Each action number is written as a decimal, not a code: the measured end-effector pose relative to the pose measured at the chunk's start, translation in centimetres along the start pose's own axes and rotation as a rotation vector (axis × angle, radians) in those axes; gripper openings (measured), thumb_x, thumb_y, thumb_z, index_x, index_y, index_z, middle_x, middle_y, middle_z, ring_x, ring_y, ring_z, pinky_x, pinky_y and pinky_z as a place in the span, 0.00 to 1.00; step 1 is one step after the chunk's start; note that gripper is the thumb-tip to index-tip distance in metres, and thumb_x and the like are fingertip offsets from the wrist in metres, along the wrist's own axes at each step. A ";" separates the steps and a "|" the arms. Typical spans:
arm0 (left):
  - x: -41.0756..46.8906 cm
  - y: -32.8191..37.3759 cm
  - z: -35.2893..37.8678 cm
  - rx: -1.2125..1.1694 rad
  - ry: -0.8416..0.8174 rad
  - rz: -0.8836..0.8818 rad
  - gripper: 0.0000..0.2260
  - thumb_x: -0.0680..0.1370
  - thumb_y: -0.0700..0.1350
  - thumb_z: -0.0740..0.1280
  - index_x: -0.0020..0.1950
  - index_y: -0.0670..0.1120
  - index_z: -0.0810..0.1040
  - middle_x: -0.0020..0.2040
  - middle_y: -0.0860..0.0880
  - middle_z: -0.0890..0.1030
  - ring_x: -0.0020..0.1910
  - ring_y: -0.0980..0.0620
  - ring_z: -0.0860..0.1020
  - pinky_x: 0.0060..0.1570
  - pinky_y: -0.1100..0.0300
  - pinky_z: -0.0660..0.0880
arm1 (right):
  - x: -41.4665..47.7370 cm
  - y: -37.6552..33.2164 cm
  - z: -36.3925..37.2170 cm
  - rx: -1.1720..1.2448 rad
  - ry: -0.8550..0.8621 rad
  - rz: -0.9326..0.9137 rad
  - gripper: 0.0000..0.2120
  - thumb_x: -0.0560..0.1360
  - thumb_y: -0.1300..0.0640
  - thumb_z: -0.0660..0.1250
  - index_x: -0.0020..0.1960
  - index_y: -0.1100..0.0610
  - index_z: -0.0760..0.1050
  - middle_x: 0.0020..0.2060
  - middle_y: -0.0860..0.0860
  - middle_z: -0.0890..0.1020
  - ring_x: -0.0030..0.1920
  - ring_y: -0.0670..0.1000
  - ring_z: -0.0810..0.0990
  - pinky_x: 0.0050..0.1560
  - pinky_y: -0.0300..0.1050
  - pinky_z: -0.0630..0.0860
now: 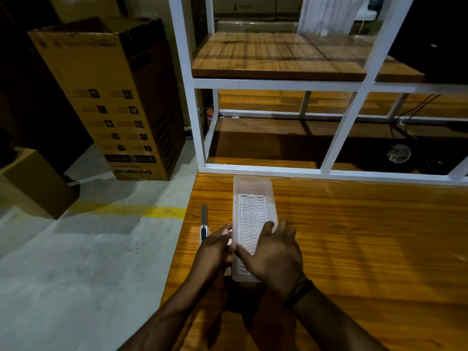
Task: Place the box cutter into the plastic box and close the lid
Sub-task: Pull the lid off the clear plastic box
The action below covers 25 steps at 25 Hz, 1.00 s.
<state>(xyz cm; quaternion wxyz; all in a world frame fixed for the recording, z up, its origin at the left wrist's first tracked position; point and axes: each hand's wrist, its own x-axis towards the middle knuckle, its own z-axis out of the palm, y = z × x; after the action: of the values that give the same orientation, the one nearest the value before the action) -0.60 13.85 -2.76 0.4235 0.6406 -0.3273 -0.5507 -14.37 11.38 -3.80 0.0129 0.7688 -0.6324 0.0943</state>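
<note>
A long translucent plastic box (253, 198) lies lengthwise on the wooden table (354, 236), with a wavy white grid showing inside it. The box cutter (204, 222) lies flat on the table just left of the box, near the table's left edge. My left hand (215, 245) grips the box's near left side, fingers against its edge. My right hand (274, 252) rests on top of the box's near end, fingers spread over the surface. The near part of the box is hidden under my hands. Whether a lid is on the box I cannot tell.
A white metal shelf frame (278, 83) with wooden boards stands at the table's far edge. A tall cardboard carton (114, 97) and a smaller one (38, 183) stand on the concrete floor to the left. The table's left edge drops to the floor.
</note>
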 end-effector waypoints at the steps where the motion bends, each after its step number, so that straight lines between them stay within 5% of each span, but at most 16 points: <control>1: 0.0 0.3 0.1 -0.019 -0.003 -0.021 0.12 0.86 0.43 0.57 0.65 0.50 0.75 0.45 0.54 0.81 0.41 0.54 0.79 0.24 0.70 0.76 | 0.0 -0.4 -0.2 -0.014 -0.031 0.006 0.54 0.66 0.20 0.54 0.58 0.71 0.77 0.51 0.70 0.79 0.48 0.66 0.78 0.39 0.53 0.78; 7: 0.0 0.4 0.1 0.027 -0.082 -0.059 0.18 0.87 0.43 0.54 0.77 0.46 0.69 0.59 0.46 0.79 0.44 0.55 0.77 0.25 0.70 0.76 | 0.2 -2.0 -1.0 -0.063 -0.185 0.089 0.59 0.57 0.20 0.61 0.66 0.69 0.72 0.58 0.69 0.76 0.53 0.66 0.76 0.44 0.55 0.77; 15: 0.2 0.3 0.5 -0.041 -0.054 -0.045 0.18 0.86 0.43 0.58 0.76 0.49 0.70 0.59 0.48 0.79 0.42 0.60 0.76 0.24 0.73 0.75 | 0.7 -2.8 -2.6 -0.021 -0.371 0.136 0.54 0.67 0.24 0.59 0.79 0.59 0.50 0.73 0.68 0.61 0.70 0.68 0.64 0.62 0.60 0.71; 17: 0.0 0.0 0.2 -0.073 -0.035 -0.008 0.15 0.86 0.43 0.58 0.72 0.50 0.73 0.50 0.53 0.83 0.40 0.58 0.80 0.26 0.71 0.77 | 1.6 -2.0 -3.2 0.129 -0.482 0.163 0.53 0.66 0.24 0.58 0.79 0.56 0.50 0.73 0.65 0.63 0.70 0.66 0.65 0.63 0.57 0.73; 19: -0.6 -0.2 -0.1 -0.101 -0.031 0.009 0.12 0.85 0.43 0.59 0.65 0.52 0.77 0.40 0.57 0.87 0.34 0.59 0.84 0.26 0.68 0.79 | 2.1 -0.9 -4.9 0.415 -0.556 0.213 0.49 0.64 0.25 0.59 0.77 0.52 0.57 0.69 0.58 0.73 0.64 0.60 0.76 0.59 0.52 0.78; 21: -1.1 -0.1 -0.3 -0.110 -0.016 0.023 0.12 0.85 0.43 0.61 0.66 0.53 0.78 0.48 0.50 0.88 0.37 0.57 0.85 0.28 0.66 0.79 | 2.3 0.9 -7.0 0.697 -0.540 0.250 0.32 0.71 0.35 0.64 0.71 0.50 0.67 0.61 0.51 0.82 0.53 0.53 0.83 0.53 0.50 0.82; 23: -1.3 0.0 -0.4 -0.082 0.001 0.051 0.15 0.84 0.44 0.62 0.71 0.51 0.77 0.60 0.45 0.85 0.48 0.52 0.85 0.32 0.66 0.80 | 2.5 3.0 -8.6 0.748 -0.447 0.263 0.18 0.75 0.50 0.65 0.64 0.50 0.71 0.55 0.50 0.83 0.48 0.52 0.82 0.47 0.49 0.81; 25: -1.3 -0.2 -0.5 -0.068 0.012 0.094 0.14 0.84 0.44 0.63 0.70 0.50 0.78 0.58 0.47 0.85 0.48 0.53 0.86 0.35 0.64 0.82 | 2.3 5.3 -8.9 0.688 -0.329 0.306 0.18 0.75 0.59 0.65 0.64 0.52 0.69 0.52 0.51 0.80 0.46 0.54 0.80 0.38 0.45 0.75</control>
<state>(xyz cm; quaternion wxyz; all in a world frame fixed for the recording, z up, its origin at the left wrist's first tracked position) -0.33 15.20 -2.34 0.4722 0.6130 -0.3355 -0.5373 -20.26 9.28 4.77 -0.3604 0.6300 -0.6648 0.1767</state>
